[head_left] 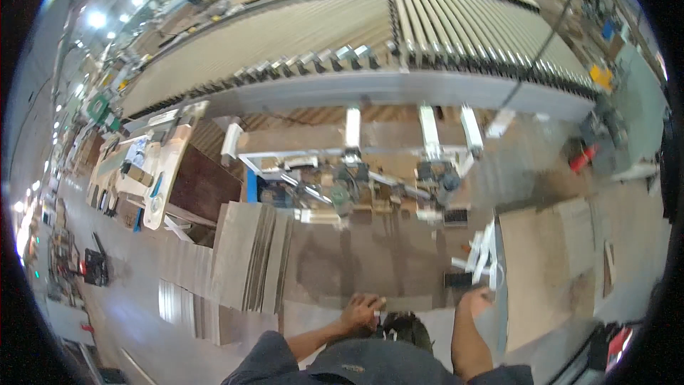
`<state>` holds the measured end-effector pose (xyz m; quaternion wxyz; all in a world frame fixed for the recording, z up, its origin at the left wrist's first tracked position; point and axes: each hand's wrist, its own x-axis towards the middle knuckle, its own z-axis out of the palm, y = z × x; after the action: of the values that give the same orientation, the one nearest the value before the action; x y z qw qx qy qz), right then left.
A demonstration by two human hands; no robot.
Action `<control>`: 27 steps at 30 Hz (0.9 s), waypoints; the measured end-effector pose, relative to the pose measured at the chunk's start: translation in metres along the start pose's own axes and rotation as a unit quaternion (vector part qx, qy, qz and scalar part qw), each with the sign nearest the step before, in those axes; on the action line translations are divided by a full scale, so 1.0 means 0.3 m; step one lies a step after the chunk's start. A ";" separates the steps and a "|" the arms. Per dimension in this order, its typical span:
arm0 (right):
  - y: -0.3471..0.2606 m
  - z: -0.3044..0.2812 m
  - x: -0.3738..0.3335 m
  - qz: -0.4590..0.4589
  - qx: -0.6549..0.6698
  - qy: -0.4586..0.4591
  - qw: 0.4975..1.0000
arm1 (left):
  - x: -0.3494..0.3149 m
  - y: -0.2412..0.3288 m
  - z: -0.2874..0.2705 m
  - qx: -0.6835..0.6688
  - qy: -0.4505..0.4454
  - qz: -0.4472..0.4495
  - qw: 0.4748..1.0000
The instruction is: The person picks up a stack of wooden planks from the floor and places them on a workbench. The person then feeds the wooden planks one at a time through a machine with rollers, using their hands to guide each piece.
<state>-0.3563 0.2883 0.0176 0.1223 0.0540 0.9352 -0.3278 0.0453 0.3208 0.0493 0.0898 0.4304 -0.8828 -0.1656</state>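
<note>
My left hand is at the near edge of a large brown panel in front of me, its fingers curled; whatever they hold, if anything, is too small to make out. My right hand is off the panel's right side, next to a black block and a bundle of white strips. Its fingers are blurred, so their grip does not show. A tan sheet-topped stack stands just right of that hand.
Upright stacked boards stand to the left, with a cluttered workbench behind them. Beyond the panel is a machine frame with white posts and motors. A long roller conveyor crosses the back. A red object sits far right.
</note>
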 end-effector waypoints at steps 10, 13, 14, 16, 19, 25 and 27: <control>-0.129 0.038 -0.056 0.009 -0.009 0.051 0.999 | 0.413 -0.256 -0.260 0.088 0.111 -0.057 0.988; -0.121 0.018 -0.064 0.013 -0.022 0.050 0.998 | 0.557 -0.342 -0.201 0.096 0.145 -0.006 0.985; -0.107 0.012 -0.054 0.013 -0.036 0.054 0.998 | 0.603 -0.357 -0.184 0.098 0.149 0.014 0.984; -0.096 0.008 -0.056 0.014 -0.037 0.078 0.996 | 0.684 -0.375 -0.169 0.108 0.132 0.034 0.985; -0.099 -0.016 -0.068 -0.013 -0.009 0.063 0.998 | 0.778 -0.386 -0.158 0.133 0.115 0.055 0.983; -0.132 -0.020 -0.079 0.045 -0.005 0.027 0.999 | 0.872 -0.430 -0.123 0.151 0.154 0.045 0.975; -0.117 0.001 -0.072 0.043 0.001 0.042 0.998 | 0.895 -0.447 -0.113 0.128 0.170 0.053 0.976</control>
<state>-0.3418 0.2604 0.0440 0.0973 0.1085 0.9358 -0.3210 -0.0114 0.0245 0.0356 0.1912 0.4127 -0.8901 0.0289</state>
